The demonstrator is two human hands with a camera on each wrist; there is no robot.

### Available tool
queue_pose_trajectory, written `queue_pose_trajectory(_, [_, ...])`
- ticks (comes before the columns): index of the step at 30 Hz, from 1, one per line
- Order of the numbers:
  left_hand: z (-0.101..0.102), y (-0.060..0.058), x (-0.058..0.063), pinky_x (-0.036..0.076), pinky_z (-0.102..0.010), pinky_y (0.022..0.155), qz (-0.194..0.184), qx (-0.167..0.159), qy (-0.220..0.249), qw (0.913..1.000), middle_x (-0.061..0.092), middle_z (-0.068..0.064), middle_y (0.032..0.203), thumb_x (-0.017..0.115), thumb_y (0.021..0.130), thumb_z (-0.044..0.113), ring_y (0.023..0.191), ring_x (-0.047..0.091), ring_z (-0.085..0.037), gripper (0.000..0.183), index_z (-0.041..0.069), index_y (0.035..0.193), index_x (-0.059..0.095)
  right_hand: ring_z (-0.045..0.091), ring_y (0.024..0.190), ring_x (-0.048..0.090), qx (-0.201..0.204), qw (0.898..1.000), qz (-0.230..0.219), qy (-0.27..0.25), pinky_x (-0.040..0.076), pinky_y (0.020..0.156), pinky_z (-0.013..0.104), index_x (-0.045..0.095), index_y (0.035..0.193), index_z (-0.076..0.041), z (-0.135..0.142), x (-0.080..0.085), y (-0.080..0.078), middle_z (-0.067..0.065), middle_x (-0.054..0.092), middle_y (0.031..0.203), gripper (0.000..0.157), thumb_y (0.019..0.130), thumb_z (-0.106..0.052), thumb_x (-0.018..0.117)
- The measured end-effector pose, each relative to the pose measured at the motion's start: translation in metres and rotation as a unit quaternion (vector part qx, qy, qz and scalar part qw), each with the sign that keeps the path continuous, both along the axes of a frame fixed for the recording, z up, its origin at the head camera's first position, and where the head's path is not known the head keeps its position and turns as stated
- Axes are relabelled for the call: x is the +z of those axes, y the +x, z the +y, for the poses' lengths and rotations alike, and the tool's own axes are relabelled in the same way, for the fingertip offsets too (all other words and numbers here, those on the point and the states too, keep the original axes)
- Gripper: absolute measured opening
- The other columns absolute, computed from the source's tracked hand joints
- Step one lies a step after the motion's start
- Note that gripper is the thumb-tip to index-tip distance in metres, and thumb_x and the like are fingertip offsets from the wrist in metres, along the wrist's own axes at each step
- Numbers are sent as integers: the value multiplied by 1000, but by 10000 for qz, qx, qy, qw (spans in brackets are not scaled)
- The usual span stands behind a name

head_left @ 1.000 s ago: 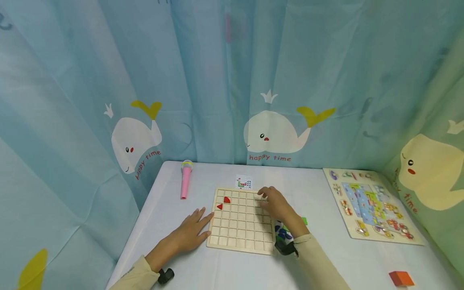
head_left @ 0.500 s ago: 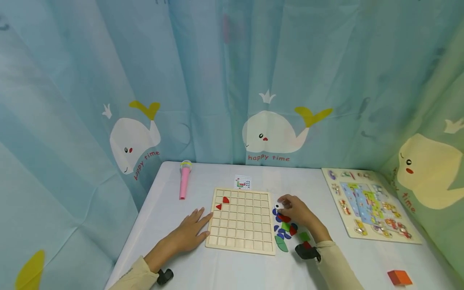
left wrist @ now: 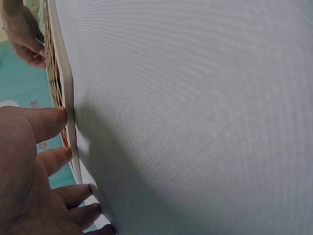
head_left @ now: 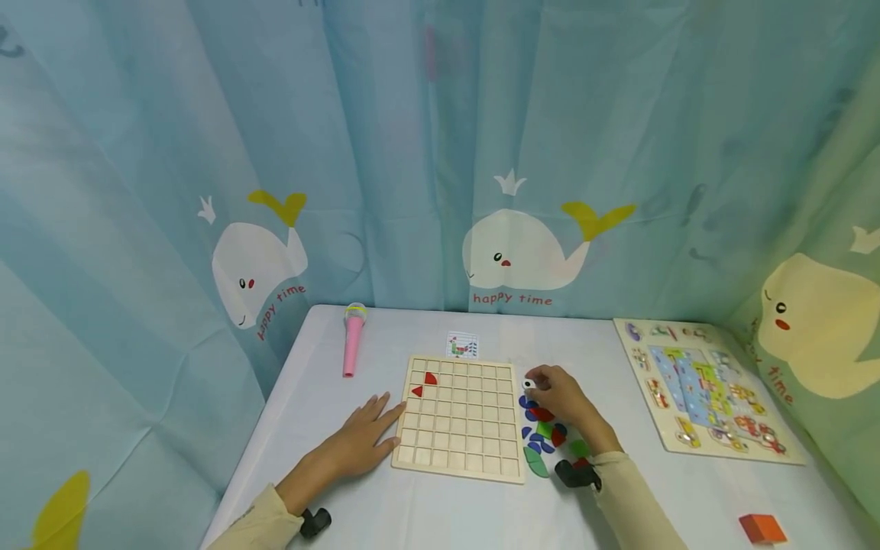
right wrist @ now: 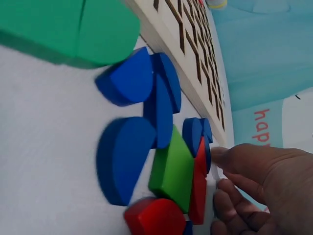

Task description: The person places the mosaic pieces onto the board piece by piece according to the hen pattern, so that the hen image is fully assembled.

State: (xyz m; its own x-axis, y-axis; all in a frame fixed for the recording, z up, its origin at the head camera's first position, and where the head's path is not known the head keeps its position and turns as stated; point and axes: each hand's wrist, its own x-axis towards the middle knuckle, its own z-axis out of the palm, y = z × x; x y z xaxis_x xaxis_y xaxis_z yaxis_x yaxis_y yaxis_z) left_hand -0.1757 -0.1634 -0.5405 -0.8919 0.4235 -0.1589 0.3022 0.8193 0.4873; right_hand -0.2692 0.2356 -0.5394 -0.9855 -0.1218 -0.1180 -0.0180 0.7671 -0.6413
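Observation:
A wooden grid board (head_left: 457,420) lies on the table with two red pieces (head_left: 430,378) in its upper-left cells. My left hand (head_left: 360,439) rests at the board's left edge with fingers spread; in the left wrist view its thumb and a finger touch the wooden rim (left wrist: 68,93). Right of the board, my right hand (head_left: 564,397) pinches a white round piece with a black dot (head_left: 528,384) between thumb and fingers. Below that hand lie loose blue pieces (right wrist: 124,159), a green diamond-shaped piece (right wrist: 173,171), red pieces (right wrist: 154,215) and larger green pieces (right wrist: 107,34).
A small picture card (head_left: 462,344) lies behind the board. To the left is a pink toy microphone (head_left: 353,340). A picture puzzle board (head_left: 708,393) lies at the right, with an orange block (head_left: 761,528) nearer the front. A whale-print curtain (head_left: 412,153) stands behind the table.
My right hand has moved right, from over the board's upper-right corner to the loose pieces, and now holds the white dotted piece. The left hand stays where it was.

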Motion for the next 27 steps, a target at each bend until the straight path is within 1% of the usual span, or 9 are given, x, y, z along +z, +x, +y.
queue_pose_trajectory(4, [0,1,0,23,-64,127,20,7,46,10000,27,-22,172,59,109,34,160,21,-45,61,16,164,40,33,108,63,41,9999,108,48,55,102,55,65,127,4,-2,-2,2,22,62,121,29,101,-7,68])
queue_pose_trajectory(8, [0,2,0,23,-64,126,26,7,42,10000,27,-22,172,59,109,34,160,21,-45,61,16,164,40,30,104,62,29,9995,233,204,56,102,54,63,129,5,-6,-2,6,21,61,119,29,102,-6,66])
queue_pose_trajectory(11, [0,1,-1,24,-64,126,40,6,3,10000,27,-21,172,59,109,35,160,21,-45,61,17,165,40,32,107,64,70,9986,477,237,57,100,53,63,131,6,-8,0,9,21,62,120,31,102,-7,67])
queue_pose_trajectory(15, [0,0,-2,24,-65,126,79,-20,-31,10000,27,-21,172,59,109,34,160,22,-45,61,17,164,40,35,111,65,241,9953,919,176,58,96,51,63,131,5,-15,7,11,22,62,123,31,102,-5,67])
queue_pose_trajectory(19, [0,-1,-2,25,-65,126,110,-56,-24,9999,27,-22,172,59,109,33,159,22,-46,61,16,164,40,35,110,64,474,9903,1305,16,58,93,51,64,129,5,-28,13,12,22,62,124,29,101,-2,67])
queue_pose_trajectory(21, [0,0,-2,25,-65,126,110,-57,-1,9999,27,-22,172,59,109,33,159,22,-46,61,16,164,40,35,109,65,594,9879,1427,-84,57,92,51,64,128,5,-36,15,12,22,63,123,28,101,-2,68])
queue_pose_trajectory(24, [0,0,-2,25,-66,125,115,-54,19,9999,27,-22,172,59,109,33,159,22,-46,61,16,164,40,34,107,65,777,9851,1517,-211,57,92,50,65,126,5,-52,15,13,21,62,121,28,99,-1,70])
queue_pose_trajectory(27, [1,1,0,25,-65,126,92,-30,5,10000,27,-22,172,59,109,33,159,22,-46,61,16,164,40,33,105,66,931,9834,1512,-385,59,91,48,65,124,5,-72,12,16,19,63,118,27,98,1,72])
